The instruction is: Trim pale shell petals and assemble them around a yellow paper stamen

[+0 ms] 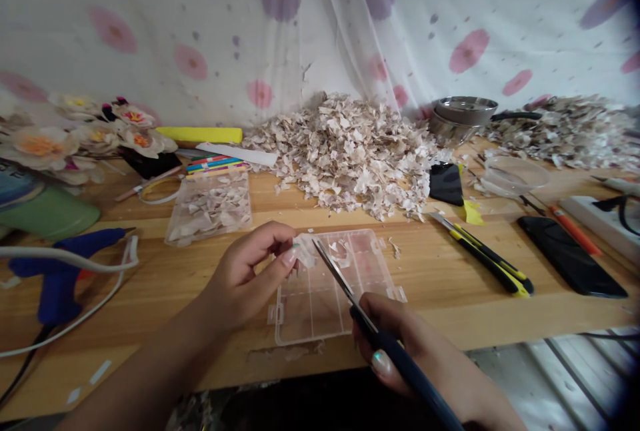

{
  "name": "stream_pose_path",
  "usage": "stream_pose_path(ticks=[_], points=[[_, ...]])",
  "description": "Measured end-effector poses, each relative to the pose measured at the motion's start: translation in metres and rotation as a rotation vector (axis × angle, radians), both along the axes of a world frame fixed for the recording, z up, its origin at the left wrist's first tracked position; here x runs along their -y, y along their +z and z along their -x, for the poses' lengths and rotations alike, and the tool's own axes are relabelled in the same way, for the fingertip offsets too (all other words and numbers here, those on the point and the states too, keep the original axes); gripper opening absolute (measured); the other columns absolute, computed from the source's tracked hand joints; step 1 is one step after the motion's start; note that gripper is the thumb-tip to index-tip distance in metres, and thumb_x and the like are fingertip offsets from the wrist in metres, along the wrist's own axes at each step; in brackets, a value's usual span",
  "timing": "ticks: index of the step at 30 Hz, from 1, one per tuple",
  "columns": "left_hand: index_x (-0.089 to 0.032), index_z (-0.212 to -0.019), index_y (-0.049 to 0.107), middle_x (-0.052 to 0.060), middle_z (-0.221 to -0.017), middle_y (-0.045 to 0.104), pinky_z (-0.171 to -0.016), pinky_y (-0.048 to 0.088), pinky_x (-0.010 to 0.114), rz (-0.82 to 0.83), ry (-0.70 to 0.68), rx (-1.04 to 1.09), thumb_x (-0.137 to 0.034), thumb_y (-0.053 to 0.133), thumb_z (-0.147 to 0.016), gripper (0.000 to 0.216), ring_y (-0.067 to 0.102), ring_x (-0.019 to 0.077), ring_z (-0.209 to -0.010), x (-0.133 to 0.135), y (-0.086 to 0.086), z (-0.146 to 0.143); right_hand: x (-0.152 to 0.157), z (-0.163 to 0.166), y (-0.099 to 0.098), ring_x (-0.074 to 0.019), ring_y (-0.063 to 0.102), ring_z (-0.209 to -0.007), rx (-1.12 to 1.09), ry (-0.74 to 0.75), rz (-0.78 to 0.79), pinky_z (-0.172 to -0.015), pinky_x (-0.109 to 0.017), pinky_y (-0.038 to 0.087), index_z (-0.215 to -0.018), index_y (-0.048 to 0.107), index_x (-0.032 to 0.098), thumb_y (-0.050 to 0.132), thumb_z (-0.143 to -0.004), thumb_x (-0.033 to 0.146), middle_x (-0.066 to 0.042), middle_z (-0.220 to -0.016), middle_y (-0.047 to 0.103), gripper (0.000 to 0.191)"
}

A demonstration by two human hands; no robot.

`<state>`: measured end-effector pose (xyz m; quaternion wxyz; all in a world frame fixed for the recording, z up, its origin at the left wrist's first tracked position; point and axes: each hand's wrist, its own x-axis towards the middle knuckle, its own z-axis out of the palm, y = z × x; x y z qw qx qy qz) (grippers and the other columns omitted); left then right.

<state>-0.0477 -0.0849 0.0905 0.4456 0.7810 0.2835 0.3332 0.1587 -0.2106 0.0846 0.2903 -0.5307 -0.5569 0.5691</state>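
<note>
My left hand [250, 271] pinches a small pale shell flake [305, 249] between thumb and fingertips, above the left edge of a clear compartment box [325, 311]. My right hand [400, 351] grips dark-handled scissors [345, 284], whose blades point up-left and meet the flake. A few flakes lie in the box's far compartments. Behind the box rises a large heap of pale shell flakes [350, 151].
A clear tray of flakes [210, 207] lies to the left, with a blue glue gun [65, 264], white cable and artificial flowers [90, 131]. To the right are a yellow-black cutter [485, 261], a black phone [570, 257], a metal pot [463, 114] and a second flake heap [565, 131].
</note>
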Motion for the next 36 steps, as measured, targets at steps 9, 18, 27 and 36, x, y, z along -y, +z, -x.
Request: stream_pose_path(ticks=[9,18,27,36], points=[[-0.016,-0.08,0.055,-0.001,-0.064,0.051,-0.051,0.037,0.022,0.337,-0.128,-0.009,-0.029,0.052,-0.081,0.014,0.046,0.0102,-0.056,0.005,0.005,-0.006,-0.01,0.004,-0.002,-0.0121,0.037,-0.062,-0.082,0.008,0.041,-0.056,-0.025,0.03,-0.075,0.043,0.018,0.053,-0.067,0.071,0.001,-0.069,0.042,0.055],[-0.015,-0.079,0.056,-0.004,-0.059,0.051,-0.047,0.032,0.019,0.642,-0.095,0.065,-0.026,0.057,-0.073,0.013,0.043,0.0069,-0.049,0.006,0.004,-0.009,-0.012,-0.001,-0.008,-0.0116,0.036,-0.063,-0.142,-0.022,0.038,-0.051,-0.022,0.028,-0.074,0.048,0.017,0.062,-0.068,0.058,0.002,-0.069,0.042,0.044],[-0.015,-0.075,0.057,-0.003,-0.054,0.052,-0.042,0.028,0.018,0.67,-0.111,0.011,-0.028,0.061,-0.07,0.015,0.042,0.0067,-0.046,-0.001,0.004,-0.006,-0.012,-0.005,-0.015,-0.007,0.036,-0.05,-0.124,-0.054,0.06,-0.042,-0.019,0.022,-0.071,0.052,0.016,0.067,-0.067,0.055,0.005,-0.059,0.043,0.042],[-0.014,-0.074,0.058,-0.002,-0.054,0.055,-0.041,0.027,0.017,0.741,-0.193,-0.059,-0.031,0.062,-0.07,0.018,0.043,0.0063,-0.044,-0.004,-0.001,-0.005,-0.007,-0.013,-0.018,-0.005,0.036,-0.039,-0.287,-0.195,0.107,-0.035,-0.016,0.026,-0.07,0.051,0.017,0.071,-0.064,0.054,0.007,-0.05,0.043,0.042]])
